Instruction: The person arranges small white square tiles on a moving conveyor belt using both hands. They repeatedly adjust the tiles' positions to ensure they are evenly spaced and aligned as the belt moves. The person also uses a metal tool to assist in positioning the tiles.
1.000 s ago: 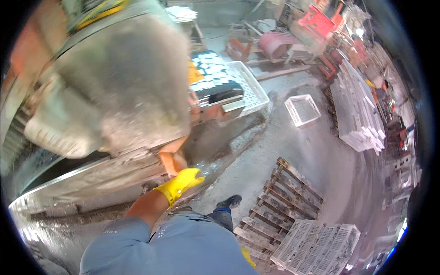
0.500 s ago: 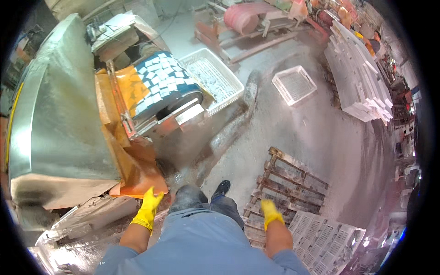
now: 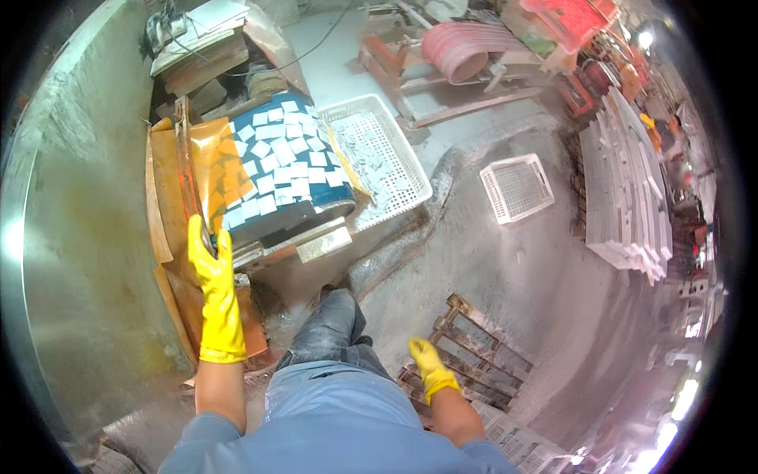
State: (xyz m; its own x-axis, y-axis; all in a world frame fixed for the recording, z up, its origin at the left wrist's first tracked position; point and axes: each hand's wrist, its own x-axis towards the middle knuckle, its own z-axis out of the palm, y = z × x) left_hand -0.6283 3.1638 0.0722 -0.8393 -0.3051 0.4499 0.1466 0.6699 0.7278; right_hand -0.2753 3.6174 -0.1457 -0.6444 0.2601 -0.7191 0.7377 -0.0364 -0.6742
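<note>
My left hand [image 3: 212,272], in a yellow rubber glove, reaches to the near end of a rusty orange bar [image 3: 186,162] beside the conveyor belt. Its thumb and fingers are apart around the bar's end; I cannot make out firm contact. Many small white square tiles [image 3: 284,150] lie on the dark blue belt [image 3: 335,193], next to an orange plastic sheet [image 3: 207,146]. My right hand [image 3: 429,363], gloved in yellow too, hangs over a wooden pallet [image 3: 474,336]. Its fingers are curled together with nothing seen in them.
A large white crate [image 3: 418,170] holding tile pieces stands past the belt's end. A smaller white crate [image 3: 517,189] sits on the wet floor. Stacked pale slabs [image 3: 624,189] rise at the right. A tall metal housing [image 3: 87,213] borders the left; a person [image 3: 671,130] is far right.
My body has moved forward toward the belt. My left hand has risen from the hanging sheet's lower edge to the bar's end. My right hand has shifted left over the pallet.
</note>
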